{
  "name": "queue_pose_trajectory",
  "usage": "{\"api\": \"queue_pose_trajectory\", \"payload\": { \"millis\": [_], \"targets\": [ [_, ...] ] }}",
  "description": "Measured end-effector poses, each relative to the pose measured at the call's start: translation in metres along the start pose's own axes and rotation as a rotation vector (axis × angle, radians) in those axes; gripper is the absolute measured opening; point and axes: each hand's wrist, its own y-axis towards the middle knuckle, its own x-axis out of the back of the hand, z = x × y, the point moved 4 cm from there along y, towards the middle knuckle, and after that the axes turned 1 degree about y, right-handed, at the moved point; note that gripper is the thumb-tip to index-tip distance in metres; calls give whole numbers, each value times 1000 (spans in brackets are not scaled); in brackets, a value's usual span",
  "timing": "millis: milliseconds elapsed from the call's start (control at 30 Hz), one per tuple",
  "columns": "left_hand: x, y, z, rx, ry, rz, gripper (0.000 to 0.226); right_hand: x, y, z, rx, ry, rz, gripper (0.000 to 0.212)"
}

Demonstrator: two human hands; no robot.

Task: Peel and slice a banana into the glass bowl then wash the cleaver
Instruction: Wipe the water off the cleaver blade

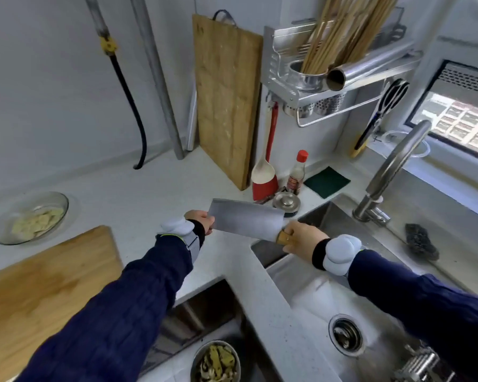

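Cleaver (246, 220) sits level beside the sink (301, 285): right hand (301, 238) grips its handle (283, 239), left hand (202, 220) pinches the blade end, apparently steadying it for washing.

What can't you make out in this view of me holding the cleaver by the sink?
Head view, fingertips of the left hand: hidden behind the cleaver blade.
Head view, cleaver handle: mostly covered by the right hand.
Head view, pieces in the glass bowl: too blurred to count.
Head view, bottle label: too small to read.
Head view, metal bowl: cut off by the bottom edge.
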Motion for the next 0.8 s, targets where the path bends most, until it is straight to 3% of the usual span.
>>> {"api": "queue_pose_trajectory", "payload": {
  "millis": [200, 467, 567, 800],
  "targets": [
    [113, 4, 48, 52, -65, -155, 33, -19, 38, 111, 180, -79, 52, 27],
    [275, -5, 133, 126, 67, -346, 8, -72, 54, 280, 330, -162, 153, 28],
    [322, -5, 163, 196, 259, -310, 2, -96, 55, 334, 376, -153, 187, 31],
    [410, -1, 230, 401, 548, -245, 46, -142, 69, 430, 452, -199, 255, 40]
  ]
}}
